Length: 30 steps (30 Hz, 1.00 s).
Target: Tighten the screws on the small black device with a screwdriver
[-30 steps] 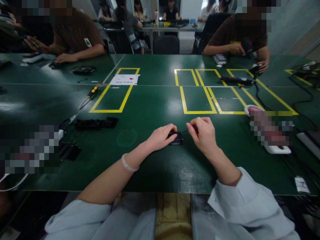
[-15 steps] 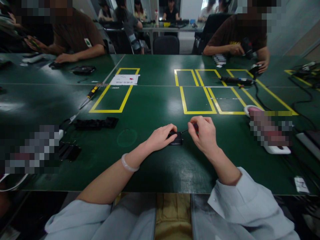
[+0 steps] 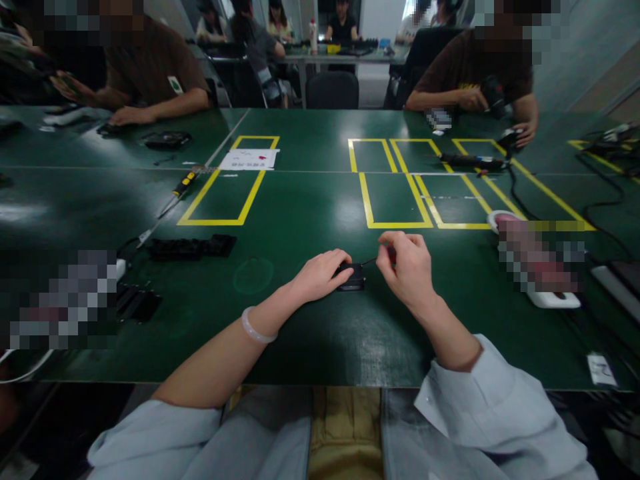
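Observation:
A small black rectangular box (image 3: 354, 280) lies on the green table in front of me. My left hand (image 3: 324, 273) is closed on its left side, with the thumb and fingers pressed to it and hiding part of it. From the box's upper right edge a thin dark shaft runs to my right hand (image 3: 410, 267); it looks like a small screwdriver (image 3: 370, 261). The fingers of my right hand are pinched round its dark, reddish handle, which is mostly hidden. Where the tip meets the box is too small to make out.
Black slotted parts (image 3: 193, 247) and more black pieces (image 3: 137, 302) lie to the left, near a yellow-and-black handled tool (image 3: 185, 182). A white device (image 3: 557, 299) sits at right, beyond it a black stick-shaped tool (image 3: 473, 161). Yellow tape marks the table; co-workers sit opposite.
Almost nothing differs. My right fingers have shifted very slightly around the handle, while the box and my left hand stay in nearly the same place.

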Each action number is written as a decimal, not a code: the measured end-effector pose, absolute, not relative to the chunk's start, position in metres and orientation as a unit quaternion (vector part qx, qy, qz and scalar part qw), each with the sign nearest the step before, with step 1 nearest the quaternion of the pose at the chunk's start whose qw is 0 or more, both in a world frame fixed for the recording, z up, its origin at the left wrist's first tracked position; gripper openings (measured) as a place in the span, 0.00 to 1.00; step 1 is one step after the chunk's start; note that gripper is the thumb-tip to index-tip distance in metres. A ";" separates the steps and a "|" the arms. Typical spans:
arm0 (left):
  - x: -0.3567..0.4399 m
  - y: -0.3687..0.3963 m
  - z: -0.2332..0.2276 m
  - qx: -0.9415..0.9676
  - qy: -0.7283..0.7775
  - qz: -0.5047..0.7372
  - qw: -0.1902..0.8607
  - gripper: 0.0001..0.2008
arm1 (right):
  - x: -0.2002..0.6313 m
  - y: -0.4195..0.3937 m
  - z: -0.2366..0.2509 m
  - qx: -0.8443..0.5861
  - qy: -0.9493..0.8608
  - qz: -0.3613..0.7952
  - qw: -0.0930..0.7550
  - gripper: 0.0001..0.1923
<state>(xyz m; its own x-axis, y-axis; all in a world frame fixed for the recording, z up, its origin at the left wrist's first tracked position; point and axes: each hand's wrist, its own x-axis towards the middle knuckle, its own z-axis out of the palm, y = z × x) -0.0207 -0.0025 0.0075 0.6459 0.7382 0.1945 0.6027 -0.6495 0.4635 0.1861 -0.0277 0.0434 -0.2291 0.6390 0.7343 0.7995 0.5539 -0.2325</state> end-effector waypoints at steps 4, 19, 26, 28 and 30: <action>-0.021 -0.002 0.006 0.886 0.379 0.190 0.186 0.11 | 0.187 -0.028 0.044 -0.460 -0.780 -0.106 0.412 0.04; -0.020 -0.002 0.008 0.872 0.383 0.193 0.235 0.12 | 0.187 -0.027 0.044 -0.470 -0.775 -0.108 0.409 0.06; -0.022 0.000 0.007 0.865 0.381 0.200 0.259 0.12 | 0.188 -0.027 0.043 -0.492 -0.768 -0.112 0.395 0.03; -0.022 0.000 0.007 0.864 0.381 0.200 0.262 0.12 | 0.187 -0.028 0.043 -0.486 -0.770 -0.112 0.398 0.03; -0.022 0.000 0.007 0.863 0.382 0.199 0.263 0.12 | 0.186 -0.028 0.044 -0.478 -0.773 -0.110 0.402 0.05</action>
<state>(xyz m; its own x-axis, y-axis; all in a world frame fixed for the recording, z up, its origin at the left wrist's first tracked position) -0.0220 -0.0002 0.0073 0.6294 0.7641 0.1415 0.5549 -0.5695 0.6065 0.1865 -0.0281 0.0436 -0.2196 0.6508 0.7268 0.8277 0.5187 -0.2144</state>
